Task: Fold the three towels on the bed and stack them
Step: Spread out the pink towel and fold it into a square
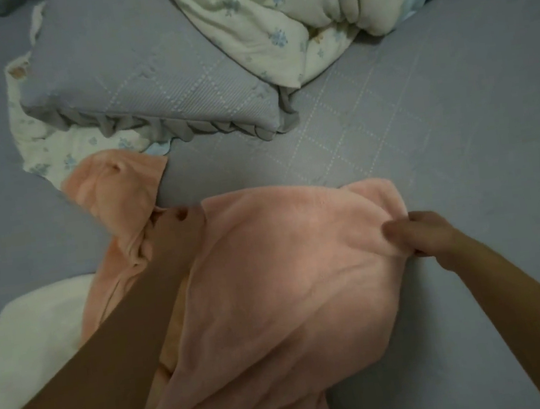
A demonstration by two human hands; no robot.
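A large pink towel (271, 288) lies spread and rumpled on the grey bed sheet (457, 149) in front of me. My right hand (423, 234) pinches its right edge near the far right corner. My left hand (176, 221) grips the towel's far left corner, its fingers mostly buried in the cloth. A second peach towel (119, 191) lies bunched just beyond and under my left hand. A white towel (35, 338) lies flat at the near left, partly under my left forearm.
A grey quilted pillow (154, 83) with a ruffled edge lies at the far left on a floral cloth (54, 151). A cream floral duvet (291, 17) is heaped at the far right.
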